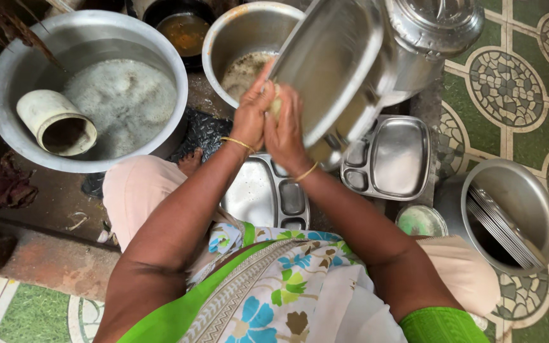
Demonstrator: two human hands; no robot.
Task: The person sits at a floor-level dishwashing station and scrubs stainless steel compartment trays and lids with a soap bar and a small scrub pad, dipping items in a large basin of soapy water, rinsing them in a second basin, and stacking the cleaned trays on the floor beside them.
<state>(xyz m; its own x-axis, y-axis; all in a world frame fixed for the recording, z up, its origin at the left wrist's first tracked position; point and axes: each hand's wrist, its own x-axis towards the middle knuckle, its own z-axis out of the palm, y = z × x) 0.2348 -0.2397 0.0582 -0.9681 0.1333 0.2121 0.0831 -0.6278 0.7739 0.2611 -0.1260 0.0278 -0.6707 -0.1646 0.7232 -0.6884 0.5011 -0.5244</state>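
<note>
Steel tray [332,63] tilted for scrubbing: left hand [250,117] pressing pale scrubber [276,101] against it, right hand [285,130] gripping rim, over soapy pot [239,44].

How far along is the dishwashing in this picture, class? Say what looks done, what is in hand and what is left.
Looks done: steel plates stacked on edge in the pot at right. In hand: a tilted steel tray, steadied by the right hand while the left hand rubs a scrubber on its edge. Seemingly left: two compartment trays lying flat below, and a cup in the foamy water basin.
</note>
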